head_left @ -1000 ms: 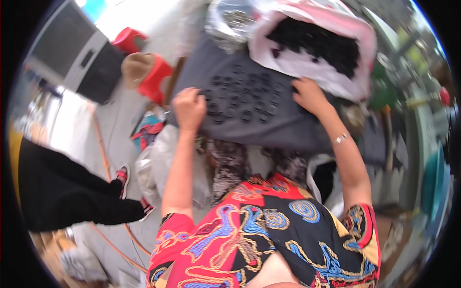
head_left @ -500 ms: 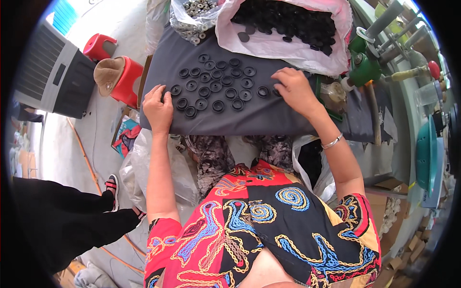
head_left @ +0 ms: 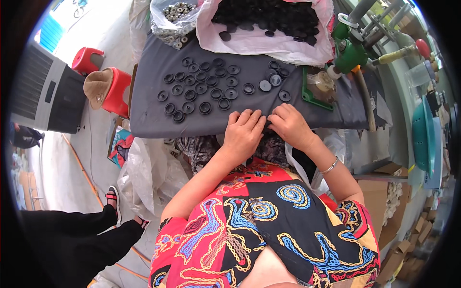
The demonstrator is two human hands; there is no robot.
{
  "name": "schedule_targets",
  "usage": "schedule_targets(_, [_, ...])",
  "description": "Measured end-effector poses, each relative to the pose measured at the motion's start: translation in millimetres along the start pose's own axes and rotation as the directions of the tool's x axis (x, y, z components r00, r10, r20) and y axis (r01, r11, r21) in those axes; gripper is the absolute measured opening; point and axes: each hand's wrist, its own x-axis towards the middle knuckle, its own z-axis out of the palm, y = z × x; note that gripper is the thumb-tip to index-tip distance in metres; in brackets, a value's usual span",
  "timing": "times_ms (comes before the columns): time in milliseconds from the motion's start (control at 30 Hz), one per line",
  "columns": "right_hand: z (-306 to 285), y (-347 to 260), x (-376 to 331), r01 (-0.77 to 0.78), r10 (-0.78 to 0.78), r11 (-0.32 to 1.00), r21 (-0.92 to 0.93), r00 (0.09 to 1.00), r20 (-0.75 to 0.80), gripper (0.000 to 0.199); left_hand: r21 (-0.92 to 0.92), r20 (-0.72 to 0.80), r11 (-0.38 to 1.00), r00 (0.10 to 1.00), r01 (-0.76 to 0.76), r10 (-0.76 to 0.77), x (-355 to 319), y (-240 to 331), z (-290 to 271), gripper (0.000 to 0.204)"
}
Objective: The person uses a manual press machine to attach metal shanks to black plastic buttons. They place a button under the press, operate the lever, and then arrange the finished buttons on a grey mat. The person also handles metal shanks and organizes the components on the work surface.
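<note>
**Head view: both hands lying at the near edge of a grey cloth**

A dark grey cloth (head_left: pixel 158 117) is covering the work table, with pale concrete floor showing on the left, where two red stools (head_left: pixel 117 91) and a grey cabinet (head_left: pixel 45 93) are standing. A pink-white plastic bag (head_left: pixel 269 41) of black discs is lying open at the far edge, a clear bag of metal rings (head_left: pixel 175 19) beside it, and a green hand press (head_left: pixel 348 48) to the right. Black ring caps (head_left: pixel 199 89) are sitting in rows mid-cloth. The left hand (head_left: pixel 242 134) and right hand (head_left: pixel 290 125) are resting side by side, fingers loosely curled on the cloth's edge; whether they are pinching anything cannot be told.
</note>
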Motion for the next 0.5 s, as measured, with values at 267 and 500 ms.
schedule_targets(267, [-2.2,15.1,44.9,-0.206,0.219,0.975,0.086,0.956,-0.194,0.027,0.058,-0.041,0.998,0.998,-0.035,0.037,-6.7,-0.1,10.1,0.038])
schedule_targets(500, [17.3,30.6,61.3,-0.342,0.348,0.928,-0.148,0.937,0.016,0.033,0.067,-0.071,0.997,0.997,-0.022,0.026,-16.3,7.3,11.9,0.035])
